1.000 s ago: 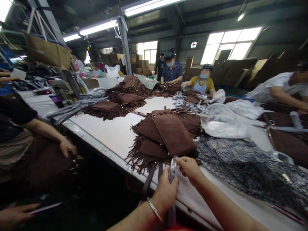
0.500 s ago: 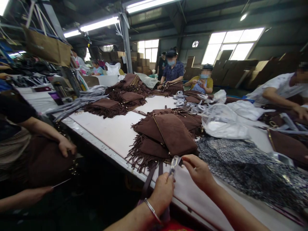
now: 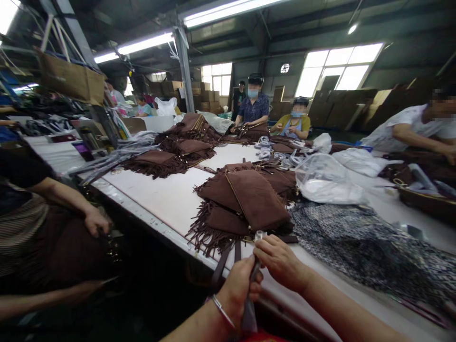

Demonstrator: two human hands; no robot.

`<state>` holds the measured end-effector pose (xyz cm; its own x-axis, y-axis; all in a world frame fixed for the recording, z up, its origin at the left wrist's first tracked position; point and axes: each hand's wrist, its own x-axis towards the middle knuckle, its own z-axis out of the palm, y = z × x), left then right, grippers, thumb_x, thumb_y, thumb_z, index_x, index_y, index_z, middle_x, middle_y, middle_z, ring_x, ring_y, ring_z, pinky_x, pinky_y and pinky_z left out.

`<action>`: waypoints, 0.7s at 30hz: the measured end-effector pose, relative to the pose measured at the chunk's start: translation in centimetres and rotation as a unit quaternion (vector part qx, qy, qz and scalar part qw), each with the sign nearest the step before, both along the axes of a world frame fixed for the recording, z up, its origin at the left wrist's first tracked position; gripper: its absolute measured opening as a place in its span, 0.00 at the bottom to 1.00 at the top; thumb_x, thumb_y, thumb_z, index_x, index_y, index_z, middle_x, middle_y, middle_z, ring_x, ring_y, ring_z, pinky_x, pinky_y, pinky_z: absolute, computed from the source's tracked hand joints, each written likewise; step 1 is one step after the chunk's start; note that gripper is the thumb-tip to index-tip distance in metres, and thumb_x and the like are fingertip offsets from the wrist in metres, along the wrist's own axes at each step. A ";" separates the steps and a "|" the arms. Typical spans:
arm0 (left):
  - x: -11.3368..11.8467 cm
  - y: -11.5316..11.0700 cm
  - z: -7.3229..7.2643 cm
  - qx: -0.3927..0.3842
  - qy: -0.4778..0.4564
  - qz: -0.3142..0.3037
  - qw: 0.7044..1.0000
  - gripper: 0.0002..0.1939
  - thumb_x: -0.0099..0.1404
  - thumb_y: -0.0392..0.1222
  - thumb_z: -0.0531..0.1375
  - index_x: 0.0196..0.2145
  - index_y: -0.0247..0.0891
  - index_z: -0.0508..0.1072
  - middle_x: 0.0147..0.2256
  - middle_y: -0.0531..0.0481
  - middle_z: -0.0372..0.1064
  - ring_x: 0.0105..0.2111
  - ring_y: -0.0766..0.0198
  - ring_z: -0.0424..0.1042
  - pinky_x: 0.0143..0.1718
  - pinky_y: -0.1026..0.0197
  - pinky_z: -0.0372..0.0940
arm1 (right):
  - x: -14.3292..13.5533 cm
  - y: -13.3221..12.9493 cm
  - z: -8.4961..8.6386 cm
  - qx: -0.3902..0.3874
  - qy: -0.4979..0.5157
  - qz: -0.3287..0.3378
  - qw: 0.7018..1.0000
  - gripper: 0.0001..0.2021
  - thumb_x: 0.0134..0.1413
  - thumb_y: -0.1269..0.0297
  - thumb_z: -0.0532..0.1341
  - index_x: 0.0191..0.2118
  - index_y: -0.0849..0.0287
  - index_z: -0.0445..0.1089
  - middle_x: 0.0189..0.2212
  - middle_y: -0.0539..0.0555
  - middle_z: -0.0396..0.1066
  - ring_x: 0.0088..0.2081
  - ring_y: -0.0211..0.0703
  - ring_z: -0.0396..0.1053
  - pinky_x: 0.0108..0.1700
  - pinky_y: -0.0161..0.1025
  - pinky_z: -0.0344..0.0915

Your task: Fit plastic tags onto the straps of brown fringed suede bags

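Note:
Near the table edge, my left hand is closed around a dark strap, whose lower part hangs toward my lap and looks covered in clear film. My right hand pinches the same strap just above the left one. A buckle in clear plastic pokes out past my right fingers; most of it is hidden. Directly beyond my hands lies a pile of brown fringed bags with gold zips. Another dark strap droops from that pile over the edge.
On the right are a clear plastic bag and black-and-white speckled fabric. More fringed bags lie farther back. At left, a co-worker's hand rests on a brown bag. Other people work around the table.
My right hand has moved left and now closes on the strap by the buckle, covering much of it. The dark piece it pinched before is out of its fingers.

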<state>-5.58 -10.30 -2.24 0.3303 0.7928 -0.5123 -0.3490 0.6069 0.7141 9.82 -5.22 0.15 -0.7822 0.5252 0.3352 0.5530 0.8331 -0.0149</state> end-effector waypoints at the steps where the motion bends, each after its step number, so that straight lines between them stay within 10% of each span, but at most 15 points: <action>1: -0.2 0.2 0.0 -0.050 -0.059 -0.011 0.997 0.20 0.64 0.58 0.51 0.33 0.37 0.64 0.21 0.57 0.57 0.15 0.75 0.45 0.17 0.69 0.40 | 0.1 -0.2 -0.2 0.010 0.018 -0.003 1.000 0.05 0.60 0.68 0.56 0.36 0.58 0.70 0.34 0.54 0.69 0.36 0.45 0.60 0.39 0.42 0.55; 5: -0.2 0.8 -0.5 -0.084 -0.114 -0.027 0.990 0.17 0.62 0.56 0.56 0.33 0.38 0.62 0.20 0.62 0.51 0.14 0.77 0.41 0.16 0.71 0.38 | 0.4 -0.5 -0.7 0.041 0.058 0.000 0.997 0.09 0.63 0.66 0.53 0.37 0.59 0.71 0.35 0.56 0.70 0.35 0.45 0.61 0.38 0.43 0.57; 13: 0.9 0.3 -1.1 0.021 0.077 -0.003 0.997 0.27 0.53 0.67 0.57 0.31 0.39 0.62 0.17 0.64 0.49 0.13 0.77 0.43 0.14 0.70 0.38 | 4.2 -3.2 -0.8 -0.002 0.175 -0.067 0.982 0.13 0.60 0.75 0.51 0.46 0.59 0.69 0.42 0.59 0.71 0.44 0.46 0.67 0.45 0.45 0.65; 18: 1.3 0.9 -1.8 0.013 0.110 0.002 0.994 0.33 0.43 0.74 0.59 0.28 0.40 0.61 0.15 0.65 0.48 0.12 0.78 0.43 0.13 0.71 0.37 | 10.6 -6.5 -1.1 0.014 0.251 -0.210 0.945 0.13 0.57 0.73 0.57 0.46 0.57 0.71 0.41 0.58 0.72 0.44 0.47 0.69 0.48 0.44 0.67; 21: 1.2 1.6 -2.7 0.008 0.104 -0.011 0.994 0.36 0.37 0.75 0.61 0.28 0.40 0.62 0.15 0.65 0.49 0.11 0.78 0.42 0.13 0.71 0.38 | 17.1 -6.6 0.5 0.072 0.333 -0.380 0.860 0.10 0.55 0.67 0.59 0.43 0.58 0.72 0.42 0.59 0.73 0.45 0.49 0.70 0.51 0.46 0.65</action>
